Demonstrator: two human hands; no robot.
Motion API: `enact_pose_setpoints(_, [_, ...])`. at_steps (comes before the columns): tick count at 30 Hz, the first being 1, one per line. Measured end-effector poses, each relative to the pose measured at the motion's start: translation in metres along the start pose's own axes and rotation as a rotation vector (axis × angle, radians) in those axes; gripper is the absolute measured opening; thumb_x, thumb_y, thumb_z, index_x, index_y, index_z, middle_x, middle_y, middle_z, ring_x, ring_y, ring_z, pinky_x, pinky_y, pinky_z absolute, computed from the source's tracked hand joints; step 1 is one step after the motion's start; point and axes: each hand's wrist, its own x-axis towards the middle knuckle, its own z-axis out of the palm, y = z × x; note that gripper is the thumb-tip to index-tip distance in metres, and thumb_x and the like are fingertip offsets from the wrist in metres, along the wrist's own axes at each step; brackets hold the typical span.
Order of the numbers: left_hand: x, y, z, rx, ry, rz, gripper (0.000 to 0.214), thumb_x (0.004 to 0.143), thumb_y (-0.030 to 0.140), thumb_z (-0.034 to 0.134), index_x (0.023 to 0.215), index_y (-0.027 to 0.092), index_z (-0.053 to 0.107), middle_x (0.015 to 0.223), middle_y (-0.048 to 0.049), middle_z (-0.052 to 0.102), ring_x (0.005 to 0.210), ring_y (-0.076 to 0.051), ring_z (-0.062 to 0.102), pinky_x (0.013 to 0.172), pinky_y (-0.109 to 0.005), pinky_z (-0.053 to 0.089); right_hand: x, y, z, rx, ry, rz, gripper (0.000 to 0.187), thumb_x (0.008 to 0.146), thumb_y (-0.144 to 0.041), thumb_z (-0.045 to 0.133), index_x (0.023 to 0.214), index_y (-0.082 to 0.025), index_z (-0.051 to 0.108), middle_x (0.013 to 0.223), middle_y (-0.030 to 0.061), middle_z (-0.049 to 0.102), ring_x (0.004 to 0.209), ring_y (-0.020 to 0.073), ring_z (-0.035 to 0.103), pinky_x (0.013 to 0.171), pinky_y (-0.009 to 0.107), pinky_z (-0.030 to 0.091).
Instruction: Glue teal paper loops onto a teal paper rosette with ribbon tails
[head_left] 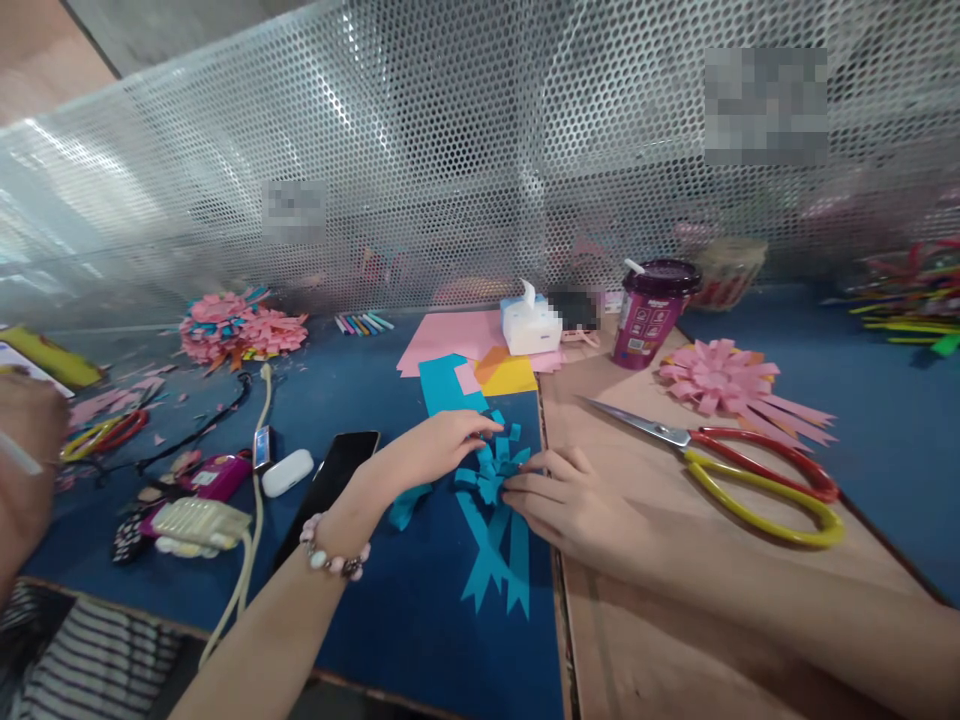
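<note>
A blue paper flower [493,482] with curled strips for petals and notched tails lies in front of me. My left hand [442,440], with a beaded bracelet on its wrist, has its fingertips closed at the upper curled strips. From the other side, my right hand [562,495] grips the flower's right edge with bent fingers. A loose curl of blue paper strip [409,507] rests under my left wrist. Behind the flower lies a blue paper sheet [444,385]. Large scissors [694,445] with red and yellow handles sit open, right of my right hand.
Pink sheets [442,338], a yellow sheet [508,375], a tissue pack [531,328] and a purple cup [651,315] stand behind. Rightward is a pink paper flower [720,378]. A phone [337,480], white case [287,473] and cable [259,520] lie leftward. Another person's hand [30,460] shows far left.
</note>
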Motion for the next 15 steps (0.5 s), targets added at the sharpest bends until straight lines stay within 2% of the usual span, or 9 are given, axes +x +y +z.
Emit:
enact_pose_setpoints(7, [0.0009,0.0056,-0.0008,-0.019,-0.008,0.014,0.031,0.093,0.015,0.044,0.118,0.020,0.061,0.118,-0.0048,0.064,0.108,-0.017,0.058,0.095,-0.029,0.043,0.0002,-0.0006,-0.0015,-0.008,-0.018,0.012,0.019,0.093,-0.022,0.049,0.106,-0.021,0.064,0.107,0.0018,0.068,0.103,0.0189,0.051,0.084,0.035,0.033])
enact_pose_setpoints(15, [-0.0014,0.0047,-0.0008,-0.010,-0.020,0.034,0.033,0.093,0.015,0.043,0.120,0.022,0.059,0.119,-0.0041,0.063,0.108,-0.017,0.057,0.094,-0.029,0.043,0.0004,-0.0014,-0.0015,-0.018,-0.023,0.011,0.020,0.094,-0.023,0.048,0.106,-0.020,0.064,0.106,0.0040,0.069,0.102,0.0200,0.051,0.084,0.035,0.033])
